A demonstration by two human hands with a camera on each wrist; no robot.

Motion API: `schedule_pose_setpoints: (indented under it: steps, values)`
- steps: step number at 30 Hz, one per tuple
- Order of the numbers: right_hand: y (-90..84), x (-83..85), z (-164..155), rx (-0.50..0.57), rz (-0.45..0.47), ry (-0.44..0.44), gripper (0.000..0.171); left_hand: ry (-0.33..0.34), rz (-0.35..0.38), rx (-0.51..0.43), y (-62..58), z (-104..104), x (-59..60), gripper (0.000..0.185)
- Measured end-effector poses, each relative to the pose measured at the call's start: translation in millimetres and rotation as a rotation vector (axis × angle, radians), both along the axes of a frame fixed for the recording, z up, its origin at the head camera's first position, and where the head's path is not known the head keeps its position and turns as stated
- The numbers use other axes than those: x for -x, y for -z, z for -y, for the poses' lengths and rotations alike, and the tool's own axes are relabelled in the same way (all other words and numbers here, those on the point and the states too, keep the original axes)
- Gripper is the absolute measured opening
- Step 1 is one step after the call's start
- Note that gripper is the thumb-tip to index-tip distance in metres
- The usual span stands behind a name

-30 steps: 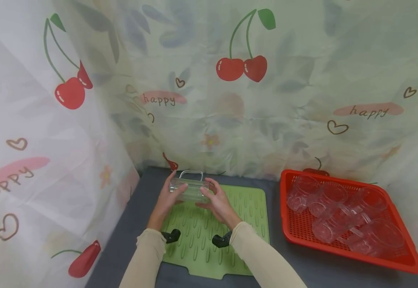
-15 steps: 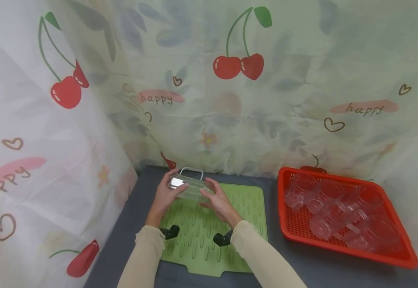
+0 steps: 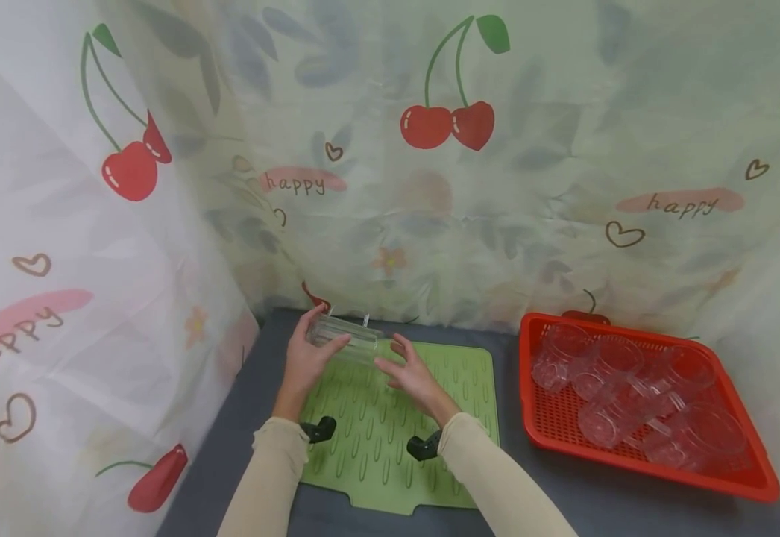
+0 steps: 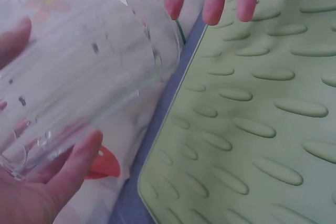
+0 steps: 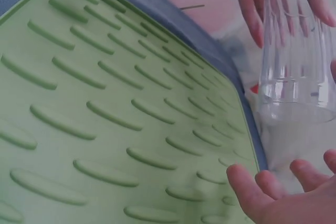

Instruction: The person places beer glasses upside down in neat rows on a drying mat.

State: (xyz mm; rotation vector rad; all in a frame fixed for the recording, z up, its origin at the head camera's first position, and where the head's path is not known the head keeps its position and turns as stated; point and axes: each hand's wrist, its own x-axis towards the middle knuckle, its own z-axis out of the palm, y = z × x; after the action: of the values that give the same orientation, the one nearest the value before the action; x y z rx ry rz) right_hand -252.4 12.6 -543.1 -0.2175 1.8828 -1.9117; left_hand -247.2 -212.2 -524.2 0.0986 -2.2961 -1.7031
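the left hand point(image 3: 307, 363) curls its grip round one clear glass point(image 3: 343, 339), held tilted on its side above the far left corner of the one green mat point(image 3: 444, 440); the right hand point(image 3: 411, 377) hovers just beside it, fingers spread, holding nothing; it looks mid-placement, and next calls for righting and lowering it; far right on the counter point(image 3: 242, 418), one red basket point(image 3: 638, 466) holds roughly seven glasses point(image 3: 621, 406).

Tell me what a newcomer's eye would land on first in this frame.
Probably the clear ribbed glass gripped in the left hand above the far left corner of the green ridged drying mat, with the right hand open beside it. Next, the red perforated plastic basket to the right, filled with more clear glass cups, and the cherry-printed curtain behind everything.
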Motion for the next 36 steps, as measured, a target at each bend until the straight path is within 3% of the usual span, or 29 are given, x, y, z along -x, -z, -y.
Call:
schedule_pose_setpoints:
  steps: [5,13,28,36]
  values:
    - [-1.5,-0.8,-7.1,-0.058,-0.014,-0.013,0.088,-0.031,-0.036,0.070,-2.7,-5.3,2.9,0.079]
    - [-13.0,-5.1,-13.6,-0.261,-0.177,-0.022,0.094,-0.036,-0.100,0.200,-0.7,-5.4,6.7,0.078]
    - [-14.6,-9.9,-17.9,-0.573,-0.384,-0.063,0.094,-0.046,-0.061,0.364,8.9,-3.9,15.4,0.073]
    - [-20.1,-13.6,-21.5,-0.766,-0.487,-0.079,0.103,-0.052,-0.031,0.397,7.1,-11.3,18.2,0.073]
